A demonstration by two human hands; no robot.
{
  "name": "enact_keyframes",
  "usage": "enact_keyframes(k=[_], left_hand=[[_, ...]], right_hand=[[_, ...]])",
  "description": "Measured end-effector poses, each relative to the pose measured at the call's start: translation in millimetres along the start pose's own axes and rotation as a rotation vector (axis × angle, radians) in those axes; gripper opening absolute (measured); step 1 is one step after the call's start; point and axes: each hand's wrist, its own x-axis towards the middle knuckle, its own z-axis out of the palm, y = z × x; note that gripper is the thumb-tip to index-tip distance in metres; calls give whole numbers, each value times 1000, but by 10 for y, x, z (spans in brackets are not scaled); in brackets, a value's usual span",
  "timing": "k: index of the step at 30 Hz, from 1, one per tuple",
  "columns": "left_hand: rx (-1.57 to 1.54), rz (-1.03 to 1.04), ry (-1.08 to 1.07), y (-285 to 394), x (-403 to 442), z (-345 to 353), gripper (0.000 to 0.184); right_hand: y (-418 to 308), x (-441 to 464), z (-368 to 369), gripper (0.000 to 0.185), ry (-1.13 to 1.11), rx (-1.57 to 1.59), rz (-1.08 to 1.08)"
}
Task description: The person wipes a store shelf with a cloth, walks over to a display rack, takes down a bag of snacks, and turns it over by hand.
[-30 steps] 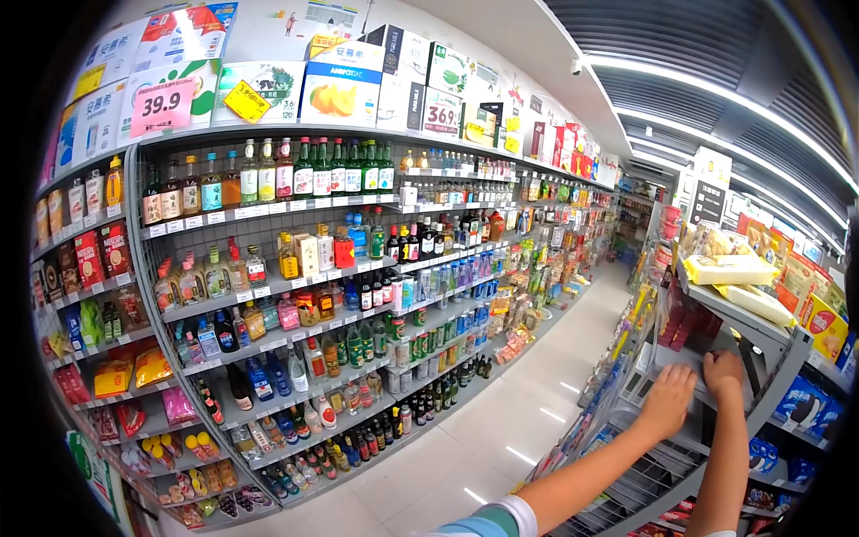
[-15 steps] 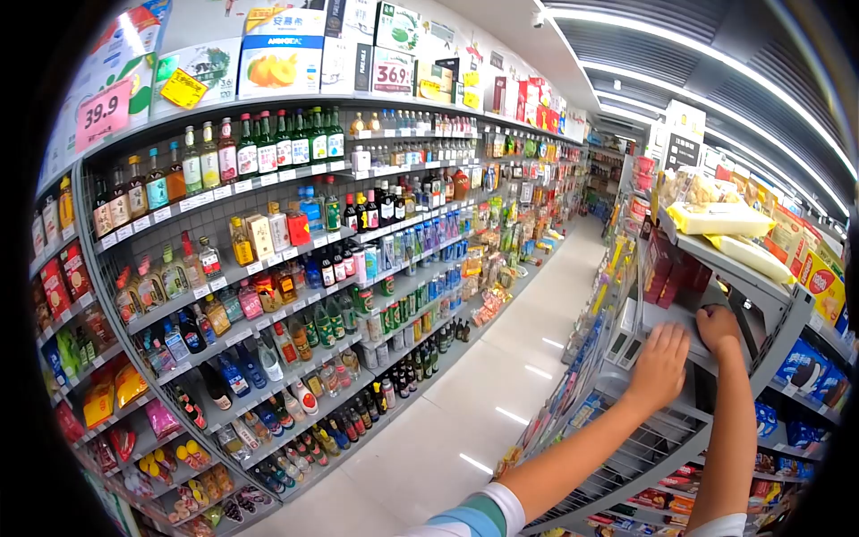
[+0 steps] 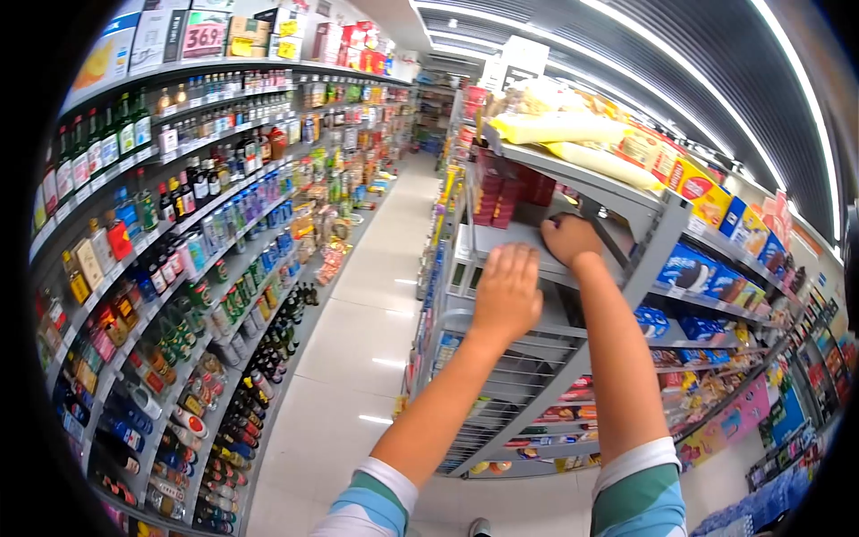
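Note:
My left hand (image 3: 507,291) lies with straight fingers over the front edge of a grey shelf (image 3: 501,237) at the end of a rack. To its right and a little farther in, my right hand (image 3: 573,240) is curled, with something dark at its fingers that I cannot make out. Behind the hands stand stacked dark red boxes (image 3: 495,192). White upright box-like items (image 3: 463,255) are just left of my left hand. Below the hands, a wire rack (image 3: 510,385) slopes down.
Yellow and white bags (image 3: 573,130) lie on the rack's top shelf. Blue cookie packs (image 3: 684,267) fill shelves on the right. Across the tiled aisle (image 3: 358,313), long shelves of bottles (image 3: 116,134) line the left wall. A shoe (image 3: 480,526) shows at the bottom.
The view has turned right, so the rack and both hands appear farther left and more of the right-hand shelves shows. Both hands remain at the same grey shelf.

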Motion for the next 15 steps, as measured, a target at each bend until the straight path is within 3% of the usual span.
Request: enact_keyframes(k=[5, 15], left_hand=[[33, 5, -7, 14, 12, -46, 53], [34, -37, -25, 73, 22, -38, 54]], right_hand=[[-11, -118, -87, 39, 43, 200, -6], [146, 46, 40, 34, 24, 201, -29]])
